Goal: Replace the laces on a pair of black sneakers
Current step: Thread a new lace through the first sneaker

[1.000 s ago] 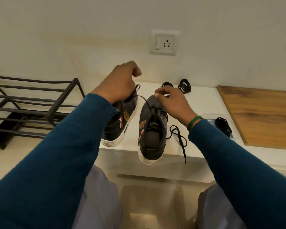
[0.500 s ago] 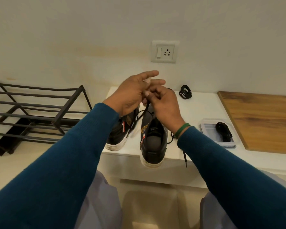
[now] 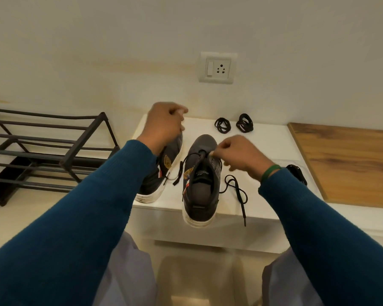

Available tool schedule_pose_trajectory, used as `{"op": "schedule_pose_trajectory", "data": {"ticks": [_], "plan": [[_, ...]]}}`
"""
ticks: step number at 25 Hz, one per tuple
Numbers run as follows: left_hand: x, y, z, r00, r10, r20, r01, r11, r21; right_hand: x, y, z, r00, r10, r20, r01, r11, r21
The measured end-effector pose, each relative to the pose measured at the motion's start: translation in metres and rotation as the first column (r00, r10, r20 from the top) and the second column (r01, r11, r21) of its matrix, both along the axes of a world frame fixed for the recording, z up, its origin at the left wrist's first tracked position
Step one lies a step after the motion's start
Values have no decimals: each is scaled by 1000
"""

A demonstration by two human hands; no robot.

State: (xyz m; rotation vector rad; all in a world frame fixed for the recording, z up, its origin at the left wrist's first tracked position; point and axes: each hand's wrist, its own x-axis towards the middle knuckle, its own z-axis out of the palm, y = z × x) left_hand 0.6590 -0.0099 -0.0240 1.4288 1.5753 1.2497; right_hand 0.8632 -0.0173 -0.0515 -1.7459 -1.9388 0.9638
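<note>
Two black sneakers stand on a white bench (image 3: 265, 140), toes toward the wall. My left arm partly hides the left sneaker (image 3: 157, 182). The right sneaker (image 3: 200, 188) has its heel over the front edge. My right hand (image 3: 241, 156) pinches its black lace (image 3: 191, 157) at the lowest eyelets. One end of that lace hangs over the shoe's left side. My left hand (image 3: 165, 125) is raised over the left sneaker's toe with curled fingers, and I see no lace in it. A loose lace (image 3: 238, 191) lies right of the shoe, its tip over the edge.
Two coiled black lace bundles (image 3: 222, 125) (image 3: 244, 123) lie at the back of the bench. A black bundle in a clear tray (image 3: 297, 173) shows behind my right wrist. A wooden board (image 3: 352, 164) lies right, a black metal shoe rack (image 3: 53, 146) left, a wall socket (image 3: 217, 68) above.
Half a second ago both hands met above the right sneaker's toe. The left hand has since swung up and left; the right has dropped to the eyelets.
</note>
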Motion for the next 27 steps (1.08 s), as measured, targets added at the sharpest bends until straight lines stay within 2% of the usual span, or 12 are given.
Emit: {"op": "schedule_pose_trajectory", "data": {"ticks": [2,4,7,8,10,12,14,18,24,27], "plan": [[12,-2,-13,981,-137,-134,115,980,-161,-2,-9,-5,988,141,61,-136,987,-86],[24,-4,-24,957,-199,-211,154,965,-211,-9,-14,-11,973,204,109,-198,978,-63],[35,-4,-33,929,-228,-292,171,963,-210,-16,-14,-24,980,91,175,-101,994,51],[38,-4,-36,912,-246,-329,179,959,-220,-15,-14,-25,988,38,149,-47,997,56],[42,-3,-39,886,-261,-382,180,955,-235,-12,-10,-25,997,-77,-28,76,997,-19],[45,-4,-43,886,-243,-396,161,960,-229,-5,-8,-25,940,-228,-255,181,964,-195],[47,-4,-47,909,-204,-362,135,969,-208,3,-7,-24,863,-337,-377,196,911,-364],[52,-5,-53,928,-163,-336,110,979,-172,20,-4,-26,797,-385,-466,126,860,-495],[54,-2,-49,892,-256,-372,173,955,-242,23,-4,-27,798,-364,-479,100,866,-491],[53,-2,-47,894,-249,-374,166,956,-240,21,-3,-28,800,-368,-474,104,863,-494]]}}
